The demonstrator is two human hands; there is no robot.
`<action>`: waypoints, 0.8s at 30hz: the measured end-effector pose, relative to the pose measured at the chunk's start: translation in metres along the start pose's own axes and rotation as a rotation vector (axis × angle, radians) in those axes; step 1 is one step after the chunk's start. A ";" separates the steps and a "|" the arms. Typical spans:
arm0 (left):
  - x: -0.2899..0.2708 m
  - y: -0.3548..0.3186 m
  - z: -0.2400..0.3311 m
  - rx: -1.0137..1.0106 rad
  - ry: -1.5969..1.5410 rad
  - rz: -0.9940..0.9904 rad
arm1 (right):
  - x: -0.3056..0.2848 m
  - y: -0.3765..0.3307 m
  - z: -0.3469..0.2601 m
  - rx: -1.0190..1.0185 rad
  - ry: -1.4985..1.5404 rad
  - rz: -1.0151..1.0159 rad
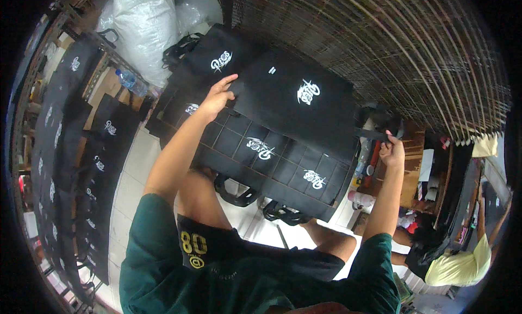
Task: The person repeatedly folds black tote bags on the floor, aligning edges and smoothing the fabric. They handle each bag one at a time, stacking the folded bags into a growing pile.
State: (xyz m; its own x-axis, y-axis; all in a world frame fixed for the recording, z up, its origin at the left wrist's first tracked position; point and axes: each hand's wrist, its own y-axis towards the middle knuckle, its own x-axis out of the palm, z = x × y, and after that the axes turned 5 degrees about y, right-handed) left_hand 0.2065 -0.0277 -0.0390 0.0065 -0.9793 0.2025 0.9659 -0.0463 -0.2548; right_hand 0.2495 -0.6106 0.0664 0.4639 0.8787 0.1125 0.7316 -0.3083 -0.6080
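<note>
A flat black bag (293, 96) with a white print lies across a wire rack shelf in front of me. At its left end, my left hand (218, 98) pinches the bag's edge, with the index finger stretched out. Over on the right, my right hand (392, 151) is closed on the bag's black handle strap (372, 133), which is drawn out sideways. Beneath lie more printed black bags (261, 149), seen through the wire grid, and their handles (236, 192) hang over the near side. Another black bag (220, 58) lies beyond my left hand.
Raised wire racks (370, 31) slant over the far right side. Printed black bags (109, 126) hang or lie along the left. A white plastic sack (141, 29) and a water bottle (130, 81) are at the far left. Another person (459, 265) in a yellow top is at the right.
</note>
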 end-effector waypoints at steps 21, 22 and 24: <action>-0.018 0.087 -0.184 -0.105 0.912 0.394 | 0.064 0.165 0.181 -0.262 0.227 0.108; -0.020 0.087 -0.187 -0.100 0.920 0.402 | 0.063 0.165 0.181 -0.243 0.222 0.030; -0.023 0.088 -0.193 -0.096 0.926 0.402 | 0.060 0.167 0.186 -0.228 0.212 0.072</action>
State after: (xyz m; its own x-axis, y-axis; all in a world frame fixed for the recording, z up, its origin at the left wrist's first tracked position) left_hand 0.2417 -0.0477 -0.2488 0.0839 -0.6917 -0.7173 0.9110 0.3449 -0.2260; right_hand 0.3067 -0.5421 -0.1746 0.5944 0.7639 0.2513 0.7754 -0.4617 -0.4307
